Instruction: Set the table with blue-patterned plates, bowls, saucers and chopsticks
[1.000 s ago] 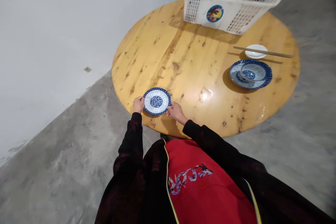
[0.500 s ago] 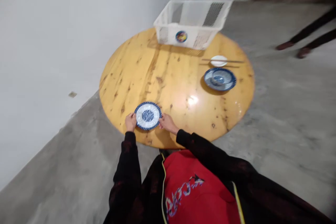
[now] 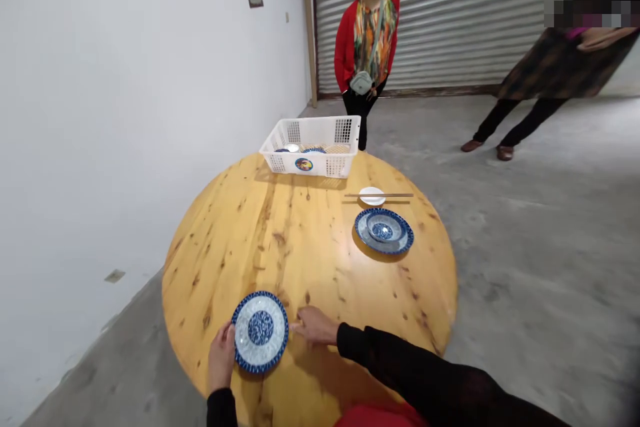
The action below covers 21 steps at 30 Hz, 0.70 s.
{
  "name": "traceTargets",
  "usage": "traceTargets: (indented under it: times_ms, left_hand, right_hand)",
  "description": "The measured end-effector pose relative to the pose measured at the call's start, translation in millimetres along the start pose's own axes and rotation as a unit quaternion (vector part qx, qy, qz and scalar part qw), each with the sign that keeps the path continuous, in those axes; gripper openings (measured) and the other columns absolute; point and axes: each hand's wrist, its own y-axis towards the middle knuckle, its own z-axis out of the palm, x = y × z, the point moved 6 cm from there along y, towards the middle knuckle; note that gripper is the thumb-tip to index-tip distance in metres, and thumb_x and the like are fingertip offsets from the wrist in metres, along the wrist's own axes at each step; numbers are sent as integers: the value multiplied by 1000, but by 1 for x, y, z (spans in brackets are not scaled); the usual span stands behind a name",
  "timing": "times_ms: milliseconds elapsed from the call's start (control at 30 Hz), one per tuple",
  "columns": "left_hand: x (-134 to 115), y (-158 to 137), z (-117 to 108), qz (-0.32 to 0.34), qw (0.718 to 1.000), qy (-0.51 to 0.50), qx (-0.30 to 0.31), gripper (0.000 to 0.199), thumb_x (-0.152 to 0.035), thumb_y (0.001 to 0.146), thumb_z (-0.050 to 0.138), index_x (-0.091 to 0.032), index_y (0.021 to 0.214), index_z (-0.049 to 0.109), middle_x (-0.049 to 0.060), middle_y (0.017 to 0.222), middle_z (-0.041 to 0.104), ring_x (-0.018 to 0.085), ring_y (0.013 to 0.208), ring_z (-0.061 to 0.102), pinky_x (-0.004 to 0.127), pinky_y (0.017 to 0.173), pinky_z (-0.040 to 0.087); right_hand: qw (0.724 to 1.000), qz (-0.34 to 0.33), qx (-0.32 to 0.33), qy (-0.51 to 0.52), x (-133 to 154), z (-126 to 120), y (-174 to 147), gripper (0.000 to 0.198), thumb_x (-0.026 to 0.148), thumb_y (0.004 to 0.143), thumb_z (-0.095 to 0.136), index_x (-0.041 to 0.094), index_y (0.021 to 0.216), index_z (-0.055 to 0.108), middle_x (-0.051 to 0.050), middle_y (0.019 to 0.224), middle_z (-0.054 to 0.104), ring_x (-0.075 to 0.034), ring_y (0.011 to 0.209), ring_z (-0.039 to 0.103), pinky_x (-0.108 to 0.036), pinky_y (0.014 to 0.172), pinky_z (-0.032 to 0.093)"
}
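Observation:
A round blue-and-white plate (image 3: 261,357) with a dark blue rim is at the table's near left side. My left hand (image 3: 221,355) grips its left edge, thumb at the rim and the other fingers partly hidden. Just off the plate's right edge is my right hand (image 3: 316,325), its fingertips slightly apart and pointing at the rim, with nothing visible in them. Farther right, a small patterned bowl (image 3: 384,230) sits on another blue-rimmed plate (image 3: 385,249). Behind them, chopsticks (image 3: 400,195) lie across a small white dish (image 3: 373,201).
A white plastic basket (image 3: 310,165) with dishes inside stands at the far edge of the round wooden table (image 3: 220,240). One person (image 3: 367,47) stands beyond it, another person (image 3: 540,80) at the right. A white wall (image 3: 125,113) runs along the left.
My view has tilted up, showing the people and shutter behind. My right hand has come off the plate's right edge; my left hand still holds its left edge.

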Motion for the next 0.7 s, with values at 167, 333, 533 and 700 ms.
traceTargets:
  times_ms: [167,333,533,700]
  left_hand:
    - [-44,2,-4,36,986,56,-151,44,-48,89,45,-17,110,66,16,112,73,30,100,72,41,89,57]
    - [-178,-1,70,206,965,1,-160,41,-43,95,42,-17,117,65,14,117,71,25,101,71,39,94,57]
    - [-260,-15,206,322,932,43,-164,42,-26,100,41,-14,135,59,19,134,65,29,128,61,46,104,52]
    - [-256,-34,244,352,905,112,-210,60,-16,96,48,-21,156,39,17,140,62,30,130,60,48,102,52]
  right_hand:
    - [999,-12,-32,-2,-55,-81,43,35,40,99,62,20,128,63,-9,131,62,-23,109,64,-43,92,57]
    - [998,-10,-67,3,-128,-194,115,22,27,99,52,14,97,70,-7,92,73,-16,75,70,-25,68,55]
    - [978,57,-201,26,-200,-341,220,23,12,87,53,13,68,65,-5,62,69,-13,53,65,-19,52,46]
    - [979,122,-162,11,-238,-368,312,15,9,82,61,12,68,65,-7,67,71,-14,55,65,-20,53,49]
